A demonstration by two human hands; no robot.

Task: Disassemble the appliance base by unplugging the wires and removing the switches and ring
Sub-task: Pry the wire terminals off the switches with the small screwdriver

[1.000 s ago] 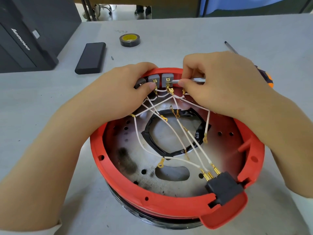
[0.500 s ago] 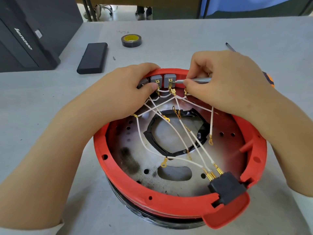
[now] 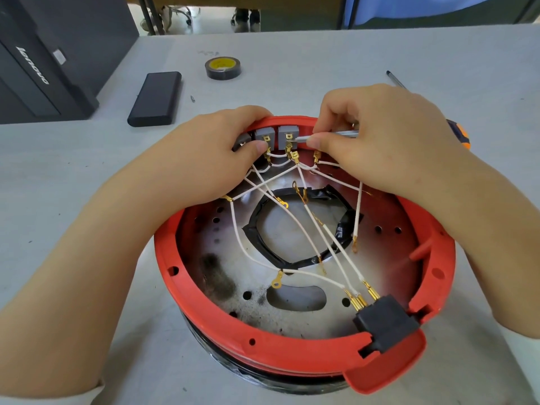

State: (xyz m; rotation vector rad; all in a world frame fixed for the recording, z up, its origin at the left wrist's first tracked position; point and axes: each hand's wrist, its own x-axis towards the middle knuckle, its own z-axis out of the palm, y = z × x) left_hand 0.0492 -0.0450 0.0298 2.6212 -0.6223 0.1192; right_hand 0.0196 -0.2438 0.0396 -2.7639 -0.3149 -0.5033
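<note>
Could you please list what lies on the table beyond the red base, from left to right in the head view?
Black computer case → black rectangular block → small screw → roll of tape → pen.

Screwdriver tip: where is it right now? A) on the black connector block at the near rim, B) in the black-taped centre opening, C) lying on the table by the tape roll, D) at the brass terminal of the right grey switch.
D: the right hand grips the screwdriver, its metal tip at the brass terminal on the right grey switch.
</note>
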